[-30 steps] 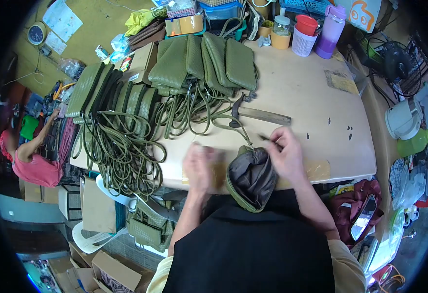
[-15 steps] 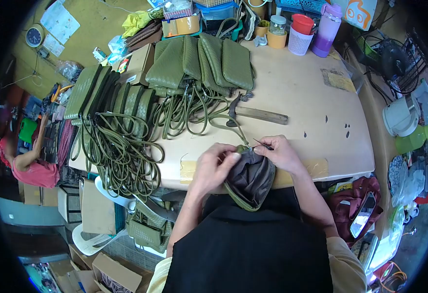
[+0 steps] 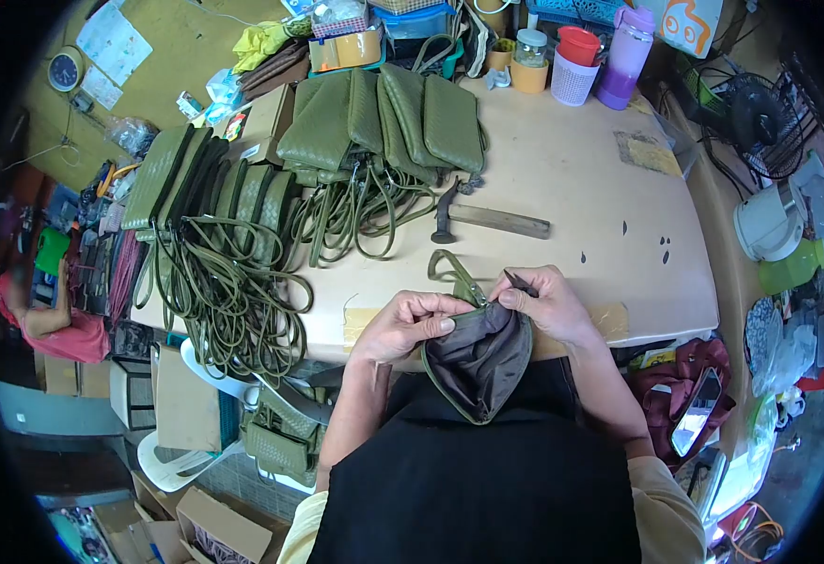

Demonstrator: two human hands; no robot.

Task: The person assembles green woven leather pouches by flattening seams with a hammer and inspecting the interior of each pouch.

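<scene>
At the table's front edge an olive green pouch [image 3: 480,362] hangs open between my hands, its dark lining showing. My left hand [image 3: 414,324] pinches the left side of its rim. My right hand [image 3: 541,305] grips the right side near the top, and a small dark pointed tool [image 3: 517,280] sticks out between its fingers. A green strap [image 3: 451,268] rises from the pouch's upper corner onto the table. Beyond it lies a hammer [image 3: 496,220] with a wooden handle.
Green woven pouches [image 3: 351,122] with tangled straps [image 3: 233,291] cover the table's left and back. A purple bottle [image 3: 626,56] and cups stand at the back right. A maroon bag [image 3: 689,395] lies at the right. Another person [image 3: 54,320] is at the far left.
My left hand has moved down onto the rim with its fingers closer together. The pouch hangs slightly lower and more open, and its strap has drawn in toward my hands.
</scene>
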